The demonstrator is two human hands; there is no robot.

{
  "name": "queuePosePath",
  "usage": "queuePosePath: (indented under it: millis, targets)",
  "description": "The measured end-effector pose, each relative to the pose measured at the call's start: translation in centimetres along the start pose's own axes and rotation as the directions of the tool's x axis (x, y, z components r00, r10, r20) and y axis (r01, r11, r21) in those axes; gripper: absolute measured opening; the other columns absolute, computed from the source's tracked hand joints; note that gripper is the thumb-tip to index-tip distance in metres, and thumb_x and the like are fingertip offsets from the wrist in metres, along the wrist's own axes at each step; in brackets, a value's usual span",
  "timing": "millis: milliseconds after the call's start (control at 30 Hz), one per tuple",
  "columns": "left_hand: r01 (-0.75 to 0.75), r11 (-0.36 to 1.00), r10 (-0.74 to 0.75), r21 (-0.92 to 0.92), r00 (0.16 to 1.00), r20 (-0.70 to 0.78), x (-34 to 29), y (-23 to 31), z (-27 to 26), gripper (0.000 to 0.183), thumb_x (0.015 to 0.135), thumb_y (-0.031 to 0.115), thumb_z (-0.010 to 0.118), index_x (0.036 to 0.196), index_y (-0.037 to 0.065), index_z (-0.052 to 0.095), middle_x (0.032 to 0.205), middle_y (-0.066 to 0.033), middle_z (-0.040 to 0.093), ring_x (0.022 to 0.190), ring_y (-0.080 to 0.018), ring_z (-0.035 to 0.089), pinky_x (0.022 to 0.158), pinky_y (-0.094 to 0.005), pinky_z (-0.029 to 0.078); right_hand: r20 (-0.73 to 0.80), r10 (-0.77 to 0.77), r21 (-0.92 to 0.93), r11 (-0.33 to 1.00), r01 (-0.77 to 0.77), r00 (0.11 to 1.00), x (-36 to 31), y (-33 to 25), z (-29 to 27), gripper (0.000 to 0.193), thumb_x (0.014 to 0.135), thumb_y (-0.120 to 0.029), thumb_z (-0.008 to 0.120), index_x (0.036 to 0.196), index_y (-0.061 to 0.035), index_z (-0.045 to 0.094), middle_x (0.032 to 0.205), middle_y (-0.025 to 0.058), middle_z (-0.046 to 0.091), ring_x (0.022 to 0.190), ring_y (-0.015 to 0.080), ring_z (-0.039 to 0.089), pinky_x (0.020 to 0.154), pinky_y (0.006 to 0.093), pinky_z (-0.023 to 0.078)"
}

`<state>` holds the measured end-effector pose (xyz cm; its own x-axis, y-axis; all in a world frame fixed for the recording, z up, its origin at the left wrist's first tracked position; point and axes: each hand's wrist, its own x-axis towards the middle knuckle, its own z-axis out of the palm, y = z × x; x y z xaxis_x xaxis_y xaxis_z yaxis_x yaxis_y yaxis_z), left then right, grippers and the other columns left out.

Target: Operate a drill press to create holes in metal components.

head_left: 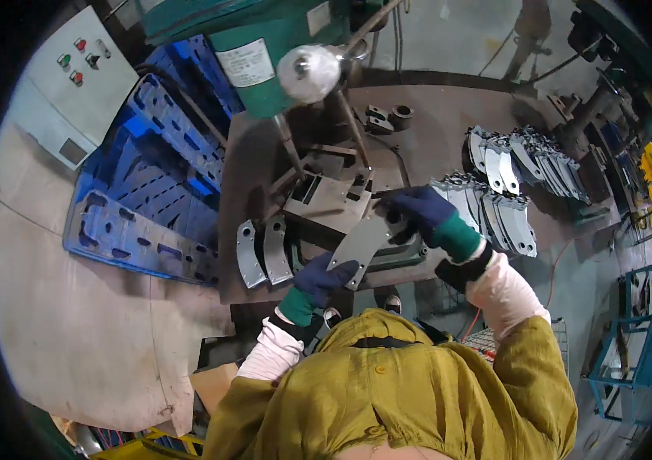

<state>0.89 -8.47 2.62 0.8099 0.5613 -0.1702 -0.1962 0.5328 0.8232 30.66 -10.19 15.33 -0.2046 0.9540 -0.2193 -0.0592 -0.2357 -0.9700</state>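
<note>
A flat, curved grey metal plate (359,247) with small holes is held tilted between my two gloved hands, in front of a machine's steel block fixture (330,203). My left hand (324,280), in a dark blue and green glove, is closed on its lower left end. The upper right end is gripped by my right hand (422,213), whose fingertips are partly in shadow. Two similar curved plates (264,253) lie side by side on the brown metal table (433,107), left of the fixture.
Rows of stacked curved plates (494,215) cover the table's right side. A green machine (264,84) with a ball-ended lever (309,74) rises over the fixture. Blue plastic pallets (142,241) and a control box (73,77) stand at left. A blue metal rack (640,330) is at right.
</note>
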Motion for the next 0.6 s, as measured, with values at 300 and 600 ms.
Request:
queuePosePath:
  millis: [300, 600]
  targets:
    - [0.356, -0.159, 0.346, 0.921, 0.894, -0.285, -1.2, -0.6, -5.9, 0.052, 0.085, 0.019, 0.07, 0.129, 0.002, 0.052, 0.119, -0.0174, 0.062, 0.097, -0.0277, 0.068, 0.075, -0.0395, 0.058, 0.304, -0.298, 0.715, 0.699, -0.009, 0.905, 4.1, -12.5, 7.5, 0.053, 0.097, -0.038, 0.054, 0.137, -0.0035, 0.048, 0.126, 0.0169, 0.061, 0.107, 0.0301, 0.064, 0.095, 0.0418, 0.05]
    - [-0.187, 0.979, 0.188, 0.087, 0.636, -0.749, 4.7, -1.1, -10.1, 0.046, 0.082, 0.038, 0.077, 0.107, 0.003, 0.06, 0.09, -0.0111, 0.065, 0.075, -0.0223, 0.068, 0.061, -0.0307, 0.058, 0.521, -0.296, 0.777, 0.554, -0.3, 0.801, 5.4, -19.0, 10.8, 0.058, 0.095, -0.046, 0.052, 0.117, 0.0065, 0.062, 0.113, 0.0213, 0.067, 0.11, 0.0354, 0.062, 0.099, 0.0452, 0.047]
